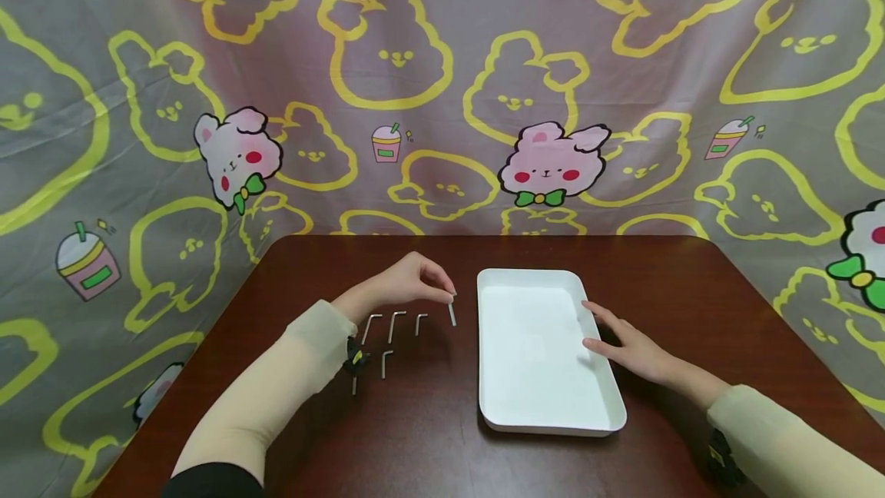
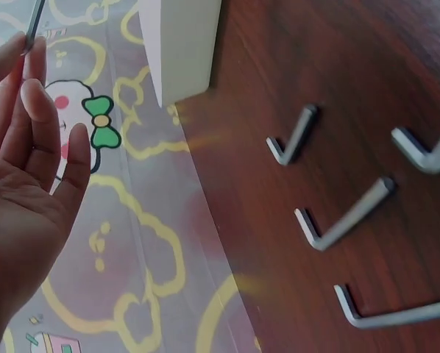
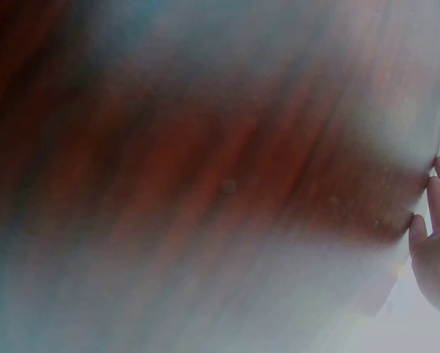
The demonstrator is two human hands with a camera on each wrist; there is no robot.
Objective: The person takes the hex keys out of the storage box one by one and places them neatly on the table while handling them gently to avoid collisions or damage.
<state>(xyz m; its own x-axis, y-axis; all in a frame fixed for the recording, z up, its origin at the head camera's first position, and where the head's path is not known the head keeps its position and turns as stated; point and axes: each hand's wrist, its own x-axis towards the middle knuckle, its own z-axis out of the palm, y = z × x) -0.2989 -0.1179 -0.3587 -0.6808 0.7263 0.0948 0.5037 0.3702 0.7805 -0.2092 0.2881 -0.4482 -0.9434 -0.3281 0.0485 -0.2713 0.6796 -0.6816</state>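
Note:
My left hand (image 1: 413, 281) pinches a small metal hex key (image 1: 452, 315) between thumb and fingertips, its shaft pointing down, just left of the white tray (image 1: 528, 352). In the left wrist view part of that hex key (image 2: 34, 22) shows above the fingertips. Several more L-shaped hex keys lie on the table under and beside the left forearm, among them one short hex key (image 1: 386, 363) nearer the front. My right hand (image 1: 639, 348) rests its fingers and thumb, fairly straight, on the tray's right rim. In the right wrist view, the right hand (image 3: 435, 254) appears only at the edge.
The dark brown wooden table (image 1: 415, 452) holds the tray right of its middle. A patterned curtain (image 1: 442, 98) hangs behind the table and along its sides. Wrist straps (image 1: 356, 357) sit on both forearms.

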